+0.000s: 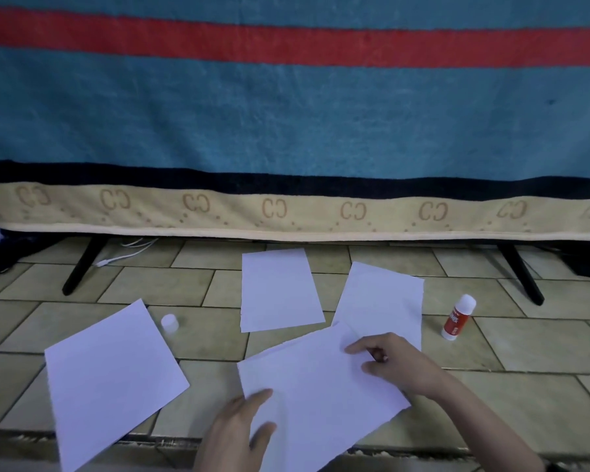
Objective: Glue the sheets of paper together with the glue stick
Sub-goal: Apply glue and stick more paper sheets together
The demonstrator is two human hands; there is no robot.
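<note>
- A tiled floor [511, 356] of pale greenish-beige rectangular tiles with dark grout carries everything; behind it hangs a fuzzy teal blanket [286, 114] with a red stripe, black band and tan patterned hem.
- Two black slanted legs [82, 267] show under the hem; what they support is hidden.
- The left hand [239, 427] lies flat, fingers spread, pressing the near edge of a white sheet stack [320, 386].
- The right hand [395, 362] pinches that stack's far right edge.
- The glue stick [458, 317], red with a white cap, stands beyond the right hand; its label is unreadable.
- A small white cap [169, 323] sits far left of both hands.
- Three more smooth sheets [280, 289] lie around.
</note>
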